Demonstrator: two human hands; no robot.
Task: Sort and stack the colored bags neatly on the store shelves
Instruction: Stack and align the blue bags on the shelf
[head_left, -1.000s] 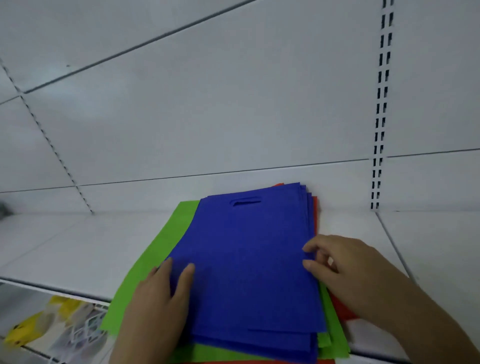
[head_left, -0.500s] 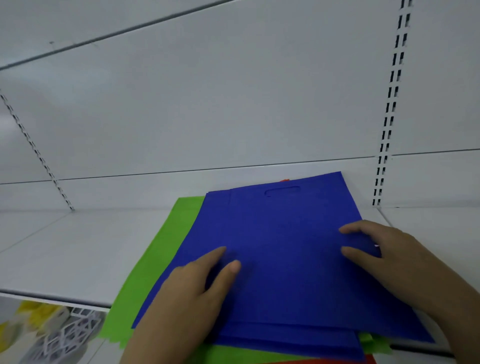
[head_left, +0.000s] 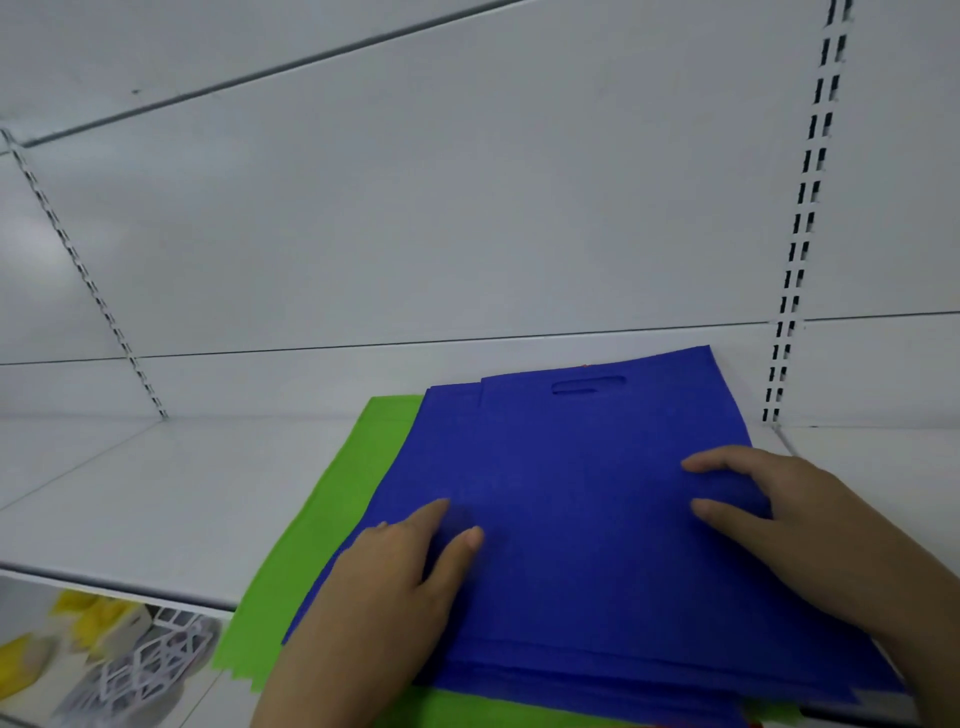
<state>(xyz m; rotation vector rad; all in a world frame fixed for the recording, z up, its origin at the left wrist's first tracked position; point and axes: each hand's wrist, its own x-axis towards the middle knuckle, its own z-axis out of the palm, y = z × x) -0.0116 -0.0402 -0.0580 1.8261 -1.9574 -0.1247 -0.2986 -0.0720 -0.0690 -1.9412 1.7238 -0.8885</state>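
Left hand (head_left: 384, 582) flat, fingers straight, pressing matte felt-like blue bags (head_left: 571, 493); right hand (head_left: 810, 525) likewise. Green bag (head_left: 322, 519) beneath, left of fingers; white shelf (head_left: 156, 493).

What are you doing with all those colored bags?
A person is tidying a pile of flat bags on a white store shelf. Both hands lie flat on the blue bags on top: the left hand near the front left, the right hand on the right side. Green bags stick out underneath on the left.
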